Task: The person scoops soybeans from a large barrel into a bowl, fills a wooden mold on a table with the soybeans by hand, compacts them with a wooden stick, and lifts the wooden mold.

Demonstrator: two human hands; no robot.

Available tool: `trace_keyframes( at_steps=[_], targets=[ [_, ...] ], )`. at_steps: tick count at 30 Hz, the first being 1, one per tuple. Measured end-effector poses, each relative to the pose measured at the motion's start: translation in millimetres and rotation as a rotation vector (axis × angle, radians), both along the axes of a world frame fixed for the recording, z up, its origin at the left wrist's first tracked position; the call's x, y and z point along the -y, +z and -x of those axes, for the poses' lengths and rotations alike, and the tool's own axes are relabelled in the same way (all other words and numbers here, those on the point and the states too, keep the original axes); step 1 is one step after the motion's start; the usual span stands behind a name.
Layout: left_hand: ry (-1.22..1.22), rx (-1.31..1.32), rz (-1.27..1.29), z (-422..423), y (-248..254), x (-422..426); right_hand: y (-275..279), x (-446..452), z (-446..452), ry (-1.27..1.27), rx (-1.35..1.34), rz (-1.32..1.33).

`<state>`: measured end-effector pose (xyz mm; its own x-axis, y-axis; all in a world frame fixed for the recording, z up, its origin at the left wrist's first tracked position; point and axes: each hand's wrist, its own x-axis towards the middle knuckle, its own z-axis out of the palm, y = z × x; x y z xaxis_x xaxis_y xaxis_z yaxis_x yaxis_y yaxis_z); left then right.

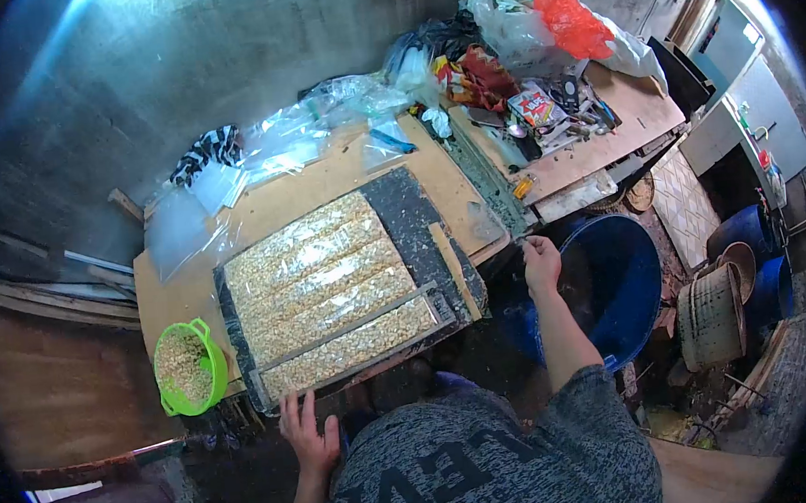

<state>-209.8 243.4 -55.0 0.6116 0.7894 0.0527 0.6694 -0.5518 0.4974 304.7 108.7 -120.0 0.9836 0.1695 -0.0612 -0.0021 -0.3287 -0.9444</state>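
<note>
Beans or grains packed under clear plastic form a flat sheet (320,271) in several long rows on a dark board (409,209). A metal frame (353,334) surrounds the row nearest the body. My left hand (310,435) is beside the board's near left edge, fingers spread, holding nothing. My right hand (541,262) is raised at the right, by the table corner above a blue barrel (616,283); its fingers are pinched together, and anything between them is too small to make out. A wooden strip (456,271) lies on the board's right side.
A green basket (209,391) of loose grains stands at the table's left. Plastic sheets (292,138) and bags (518,19) line the wall side. Tools (580,113) clutter the right tabletop (636,109). Tubs and a woven basket (711,319) stand on the right floor.
</note>
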Motion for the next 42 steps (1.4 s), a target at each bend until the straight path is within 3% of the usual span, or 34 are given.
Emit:
trace_keyframes(
  at_steps=[6, 11, 25, 32, 35, 42],
  targets=[
    [0.165, -0.102, 0.086, 33.0, -4.8, 13.0, -1.3, -9.2, -46.9, -0.139, 0.123, 0.253],
    [0.296, -0.181, 0.235, 45.9, -9.3, 19.8, -11.8, -15.3, -68.9, -0.182, 0.162, 0.292],
    [0.315, -0.192, 0.265, 48.1, -11.0, 16.1, -35.2, -22.7, -86.9, -0.145, 0.131, 0.361],
    [0.408, -0.009, 0.243, 48.6, -20.9, 9.9, -14.3, -1.9, -42.2, -0.120, 0.272, 0.360],
    [0.468, 0.026, 0.189, 59.2, -34.3, 3.5, -8.9, 9.4, 5.3, 0.044, 0.134, 0.131],
    [0.474, 0.154, 0.104, 57.0, -46.9, -19.1, -11.4, 30.9, 98.1, 0.208, 0.072, 0.174]
  ],
)
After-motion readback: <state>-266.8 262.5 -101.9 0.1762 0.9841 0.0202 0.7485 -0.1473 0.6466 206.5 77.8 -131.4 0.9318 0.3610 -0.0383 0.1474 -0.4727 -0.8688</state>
